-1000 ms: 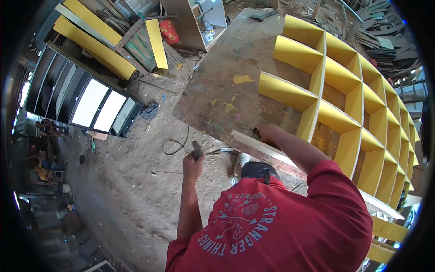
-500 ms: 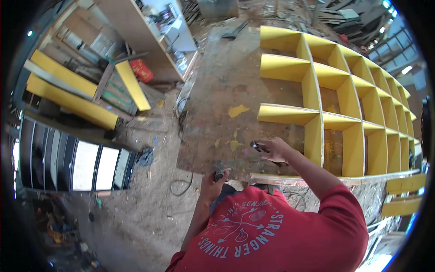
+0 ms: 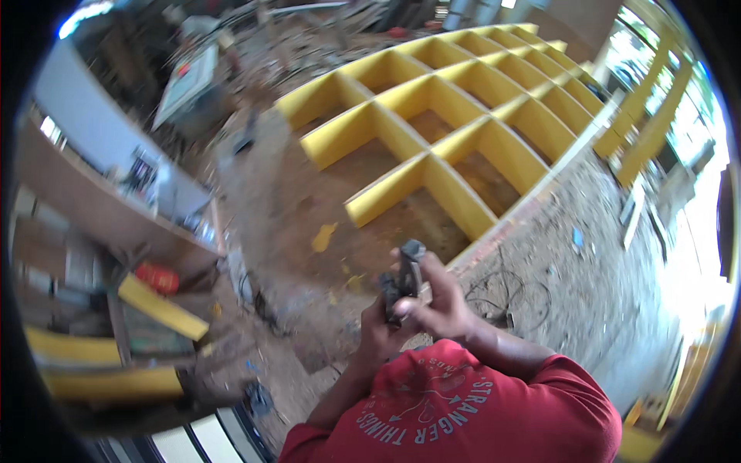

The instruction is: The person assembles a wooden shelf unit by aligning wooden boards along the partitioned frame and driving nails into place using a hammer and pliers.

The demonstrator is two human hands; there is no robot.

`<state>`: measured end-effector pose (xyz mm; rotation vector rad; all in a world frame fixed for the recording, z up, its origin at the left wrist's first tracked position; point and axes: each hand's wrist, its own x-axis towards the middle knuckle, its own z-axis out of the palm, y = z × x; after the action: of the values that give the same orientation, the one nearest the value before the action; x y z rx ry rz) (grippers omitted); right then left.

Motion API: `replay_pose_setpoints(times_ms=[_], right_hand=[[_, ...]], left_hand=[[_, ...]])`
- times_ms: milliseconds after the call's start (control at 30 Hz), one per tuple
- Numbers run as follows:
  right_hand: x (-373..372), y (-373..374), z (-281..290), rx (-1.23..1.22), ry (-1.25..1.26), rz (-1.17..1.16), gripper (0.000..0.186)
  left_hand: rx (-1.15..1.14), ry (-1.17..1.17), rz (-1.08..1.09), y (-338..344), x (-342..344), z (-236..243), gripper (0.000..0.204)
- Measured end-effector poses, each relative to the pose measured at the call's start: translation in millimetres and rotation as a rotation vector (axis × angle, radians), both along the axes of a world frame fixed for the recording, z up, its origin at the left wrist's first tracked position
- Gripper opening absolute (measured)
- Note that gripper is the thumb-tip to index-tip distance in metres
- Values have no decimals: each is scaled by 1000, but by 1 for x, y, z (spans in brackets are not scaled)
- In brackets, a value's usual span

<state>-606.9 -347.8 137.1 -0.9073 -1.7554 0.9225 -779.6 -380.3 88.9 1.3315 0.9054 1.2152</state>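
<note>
Both hands met on one small dark metal hand tool, held upright with its long axis pointing toward the big yellow wooden grid of shelf compartments. The left hand wrapped its lower body; the right hand, nearer the grid, pinched its upper end
</note>
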Motion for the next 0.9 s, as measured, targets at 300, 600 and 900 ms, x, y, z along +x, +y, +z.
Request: replay_pose_setpoints(times_ms=[300,600,900], right_hand=[[148,-72,-61,-601,616,-269,49],[433,-132,-71,-339,739,-728,39],[660,-154,-74,-789,243,-1013,22]], left_hand=[[64,346,-424,18,152,3,54],[268,372,-578,39,408,-34,27],[12,193,-556,109,604,-37,32]])
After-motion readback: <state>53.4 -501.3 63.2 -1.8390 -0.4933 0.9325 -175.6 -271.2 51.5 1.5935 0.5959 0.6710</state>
